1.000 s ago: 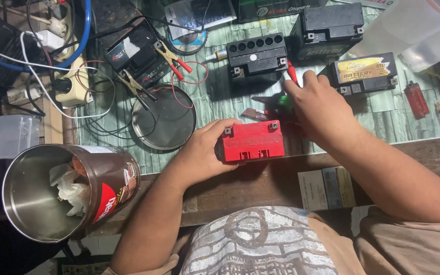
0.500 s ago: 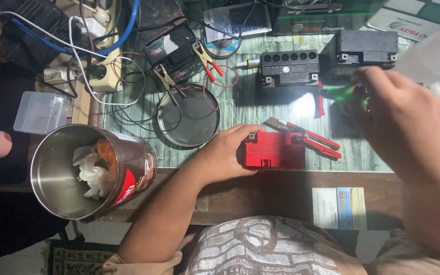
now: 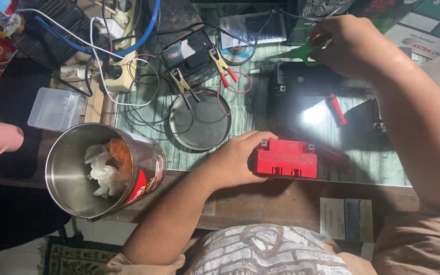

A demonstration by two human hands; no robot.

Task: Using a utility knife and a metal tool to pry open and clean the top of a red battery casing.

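Head view: left hand [image 3: 232, 163] on red battery [image 3: 286, 159]

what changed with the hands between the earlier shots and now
The right hand left the spot beside the red battery, moved up to the far side of the table and now has its grip on a green-handled tool. The left hand stayed on the red battery's left end. The metal tin and round lid kept their places.
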